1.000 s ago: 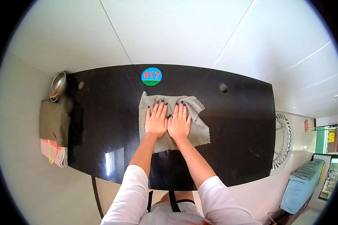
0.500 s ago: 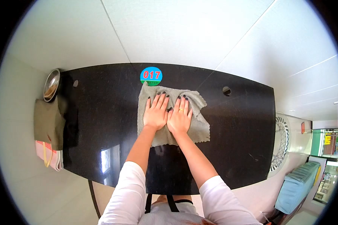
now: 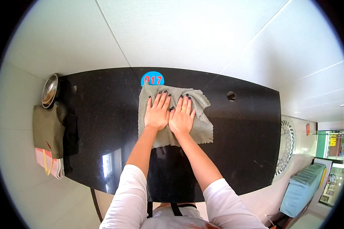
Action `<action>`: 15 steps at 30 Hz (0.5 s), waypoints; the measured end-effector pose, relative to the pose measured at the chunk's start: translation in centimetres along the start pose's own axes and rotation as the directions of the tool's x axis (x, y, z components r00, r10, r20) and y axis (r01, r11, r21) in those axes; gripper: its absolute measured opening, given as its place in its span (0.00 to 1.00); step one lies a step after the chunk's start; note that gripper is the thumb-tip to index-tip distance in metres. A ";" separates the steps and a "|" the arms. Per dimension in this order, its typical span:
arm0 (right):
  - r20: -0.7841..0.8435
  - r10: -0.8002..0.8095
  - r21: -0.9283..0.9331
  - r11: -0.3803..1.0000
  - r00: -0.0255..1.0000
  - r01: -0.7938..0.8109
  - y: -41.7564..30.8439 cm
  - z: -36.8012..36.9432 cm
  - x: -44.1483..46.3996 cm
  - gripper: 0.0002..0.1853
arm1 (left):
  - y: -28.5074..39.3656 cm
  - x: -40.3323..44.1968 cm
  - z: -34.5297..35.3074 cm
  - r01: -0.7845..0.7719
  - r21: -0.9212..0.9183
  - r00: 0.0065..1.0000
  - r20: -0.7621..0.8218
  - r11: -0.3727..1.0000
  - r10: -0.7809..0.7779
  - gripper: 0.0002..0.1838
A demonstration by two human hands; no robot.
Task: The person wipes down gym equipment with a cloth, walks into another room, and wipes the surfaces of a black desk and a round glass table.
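A grey-green cloth (image 3: 203, 129) with wavy edges lies spread on the black table (image 3: 240, 152), creased near its upper right. My left hand (image 3: 157, 113) rests flat on the cloth, palm down, fingers stretched out. Right beside it, my right hand (image 3: 182, 116) also lies flat on the cloth, with a ring on one finger. The two thumbs are close together. At the cloth's upper left corner, a round blue sticker marked 017 (image 3: 153, 78) is partly covered.
At the table's left end are a metal bowl (image 3: 49, 91), an olive cloth (image 3: 47, 128) and a pink cloth (image 3: 51, 162). The table has a round hole (image 3: 231, 96) at the right. A patterned round object (image 3: 286, 147) and a light blue covered item (image 3: 302, 189) stand beyond.
The cloth and both hands have moved forward over the table, and the cloth now covers the lower part of the blue sticker. The view has shifted a little.
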State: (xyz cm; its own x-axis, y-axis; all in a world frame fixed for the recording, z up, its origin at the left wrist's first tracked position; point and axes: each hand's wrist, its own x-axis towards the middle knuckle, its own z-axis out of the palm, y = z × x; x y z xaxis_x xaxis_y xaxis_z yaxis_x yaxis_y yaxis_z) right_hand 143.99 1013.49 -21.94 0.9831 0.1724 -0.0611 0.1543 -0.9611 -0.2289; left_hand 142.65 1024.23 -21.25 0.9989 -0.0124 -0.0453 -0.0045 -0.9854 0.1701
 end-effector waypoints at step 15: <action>-0.015 0.023 0.042 0.999 1.000 -0.023 -0.6 0.1 2.1 0.30 | -0.7 2.0 0.1 0.031 0.056 0.999 0.015 0.998 -0.032 0.28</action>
State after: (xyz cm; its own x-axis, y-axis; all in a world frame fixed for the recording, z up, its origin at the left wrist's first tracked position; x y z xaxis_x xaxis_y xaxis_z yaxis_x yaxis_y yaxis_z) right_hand 145.95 1014.43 -22.05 0.9878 0.1467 -0.0520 0.1277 -0.9549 -0.2680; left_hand 144.60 1024.93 -21.52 0.9977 0.0169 -0.0654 0.0242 -0.9933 0.1127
